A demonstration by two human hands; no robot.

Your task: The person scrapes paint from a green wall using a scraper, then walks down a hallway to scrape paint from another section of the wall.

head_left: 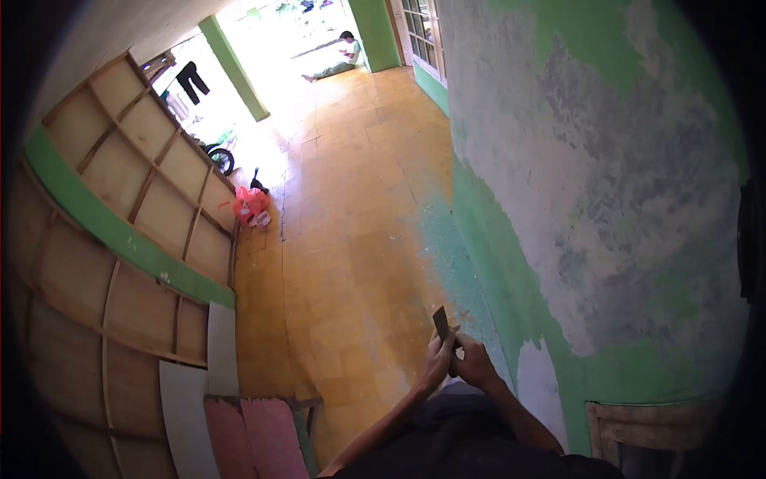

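Observation:
A scraper with a flat dark blade (440,322) points up and forward, held close in front of my body at the lower middle. My left hand (436,361) is closed against the blade's lower part. Just to the right, my right hand (472,362) is wrapped round the dark handle, and the two hands touch or nearly touch. Right of them rises a wall (550,152) with green paint and bare grey-white patches. Pale green flakes (455,263) lie on the floor along its foot.
Yellow-brown tiles (343,215) run forward. A person (343,60) sits at the far end by a green pillar. Red plastic bags (251,206) rest at the left beside a wooden-framed partition (144,199). A pink board (271,435) stands at lower left, a wooden frame (654,419) at lower right.

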